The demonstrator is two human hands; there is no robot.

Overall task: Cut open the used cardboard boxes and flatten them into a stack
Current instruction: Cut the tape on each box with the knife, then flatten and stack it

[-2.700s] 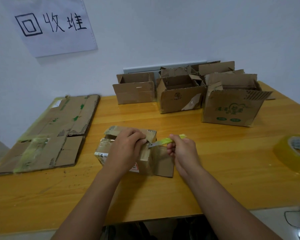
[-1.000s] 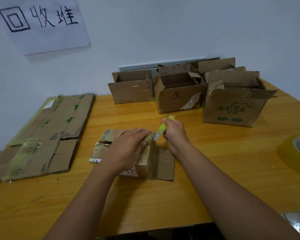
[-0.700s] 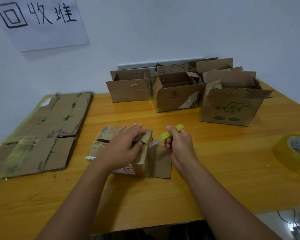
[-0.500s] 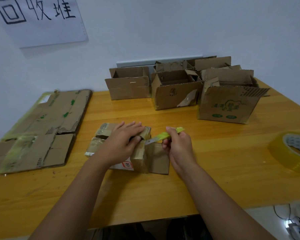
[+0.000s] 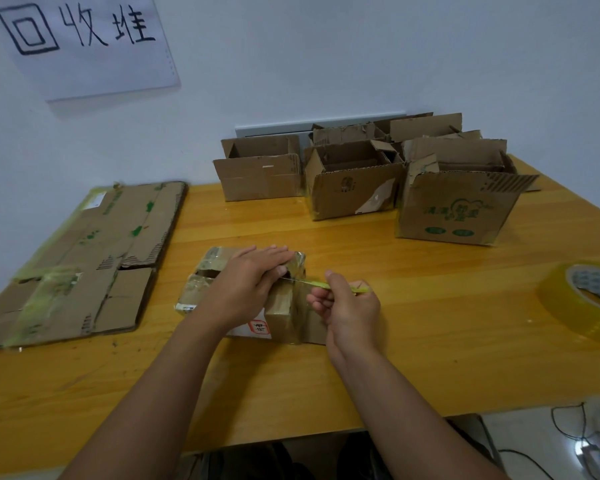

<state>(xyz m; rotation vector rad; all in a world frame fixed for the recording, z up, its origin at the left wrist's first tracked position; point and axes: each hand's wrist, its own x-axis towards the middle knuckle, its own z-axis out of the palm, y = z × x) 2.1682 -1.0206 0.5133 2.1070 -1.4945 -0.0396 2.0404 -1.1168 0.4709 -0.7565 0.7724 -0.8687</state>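
A small taped cardboard box (image 5: 284, 306) lies on the wooden table (image 5: 430, 341) in front of me. My left hand (image 5: 246, 285) presses down on its top, fingers nearly straight and thumb at the right edge. My right hand (image 5: 347, 306) grips a yellow-green utility knife (image 5: 329, 285), held level, its thin blade reaching left to the box's right upper edge by my left thumb. A stack of flattened cardboard (image 5: 84, 265) lies at the table's left end.
Several open cardboard boxes (image 5: 354, 188) stand along the back of the table; the nearest has green print (image 5: 454, 213). A roll of clear tape (image 5: 582, 299) sits at the right edge. A paper sign (image 5: 80, 39) hangs on the wall. Cables lie on the floor lower right.
My right hand has swung the knife from upright at the box's far corner down to level. Its blade is now at the box's right edge. My left hand's fingers have straightened on the box top.
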